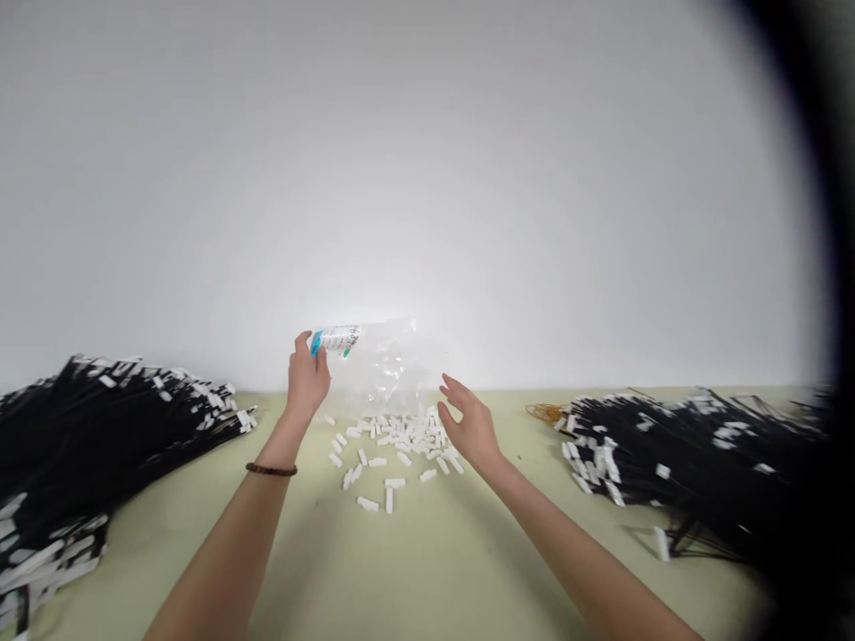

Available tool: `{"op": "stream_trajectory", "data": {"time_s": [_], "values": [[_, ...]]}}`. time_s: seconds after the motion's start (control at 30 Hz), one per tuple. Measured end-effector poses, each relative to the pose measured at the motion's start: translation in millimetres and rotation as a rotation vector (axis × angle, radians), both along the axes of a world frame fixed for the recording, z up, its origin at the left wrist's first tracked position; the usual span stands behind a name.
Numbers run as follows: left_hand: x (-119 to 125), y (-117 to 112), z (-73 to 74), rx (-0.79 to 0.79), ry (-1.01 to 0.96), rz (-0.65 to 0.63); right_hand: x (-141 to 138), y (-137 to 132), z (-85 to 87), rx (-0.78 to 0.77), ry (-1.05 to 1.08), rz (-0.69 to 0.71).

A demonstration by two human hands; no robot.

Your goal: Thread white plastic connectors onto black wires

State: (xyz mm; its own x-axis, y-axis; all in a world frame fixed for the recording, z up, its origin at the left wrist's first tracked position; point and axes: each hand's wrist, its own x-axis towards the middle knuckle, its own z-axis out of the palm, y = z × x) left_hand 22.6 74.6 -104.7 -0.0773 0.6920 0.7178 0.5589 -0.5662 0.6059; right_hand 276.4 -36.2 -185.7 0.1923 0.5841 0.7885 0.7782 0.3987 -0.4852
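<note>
My left hand (309, 378) grips one end of a clear plastic bag (387, 361) that bears a white and blue label (339, 338). The bag is held on its side over the table, its far end toward the right. Below it, many small white plastic pieces (407, 434) lie in a loose heap, with several scattered toward me. My right hand (471, 423) hovers at the right edge of the heap, thumb and fingers apart, with nothing visible in it. Whether any pieces are still inside the bag I cannot tell.
A large bundle of black cables with white ends (107, 436) lies on the left of the green table (321, 570). Another such bundle (681, 454) is on the right, beside an orange-yellow coil (546, 412). A pale wall (427, 178) rises behind the table.
</note>
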Motion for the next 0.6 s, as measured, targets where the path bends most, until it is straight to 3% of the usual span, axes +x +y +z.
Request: {"op": "stream_trajectory", "data": {"time_s": [0.13, 0.23, 0.4, 0.5, 0.6], "values": [[-18.0, 4.5, 5.4, 0.002, -0.125, -0.032, 3.1, 6.0, -18.7, -0.061, -0.087, -0.050], [-19.9, 5.5, 5.1, 0.065, -0.072, -0.039, 3.8, 7.3, -30.1, -0.131, -0.135, -0.071], [-6.5, 7.9, -7.6, 0.015, 0.188, 0.197, 3.2, 3.4, -40.0, -0.221, -0.165, -0.056], [3.2, -3.7, -6.6, -0.037, 0.301, 0.200, 1.3, 2.3, -40.8, -0.236, -0.169, -0.049], [13.9, -31.6, 9.5, 0.132, 0.375, 0.179, -3.2, 1.4, -38.4, -0.238, -0.165, -0.024]]}}
